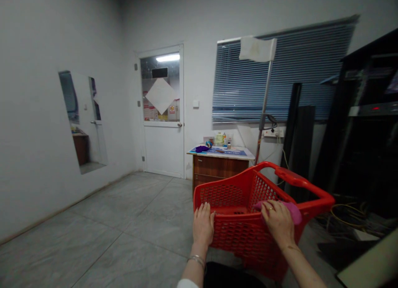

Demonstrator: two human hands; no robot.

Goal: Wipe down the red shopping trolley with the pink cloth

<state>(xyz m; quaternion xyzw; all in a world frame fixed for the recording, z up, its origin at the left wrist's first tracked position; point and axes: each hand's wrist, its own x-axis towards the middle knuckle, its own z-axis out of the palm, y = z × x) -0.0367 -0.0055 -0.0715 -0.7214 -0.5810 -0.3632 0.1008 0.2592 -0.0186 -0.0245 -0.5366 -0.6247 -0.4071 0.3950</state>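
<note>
A red plastic shopping basket point(236, 194) with a mesh wall stands low in front of me. My left hand point(203, 226) rests on its near left rim, fingers curled over the edge. My right hand point(277, 223), with a ring on one finger, presses a pink cloth point(294, 210) against the basket's near right rim. The cloth drapes over the rim, partly under my fingers.
A wooden cabinet point(217, 165) with bottles and a purple item on top stands behind the basket. A white door point(163, 114) is at the back, a window with blue blinds point(280, 76) to its right. Dark racks point(370, 126) and cables point(348, 215) crowd the right. A grey tiled floor point(108, 230) spreads left.
</note>
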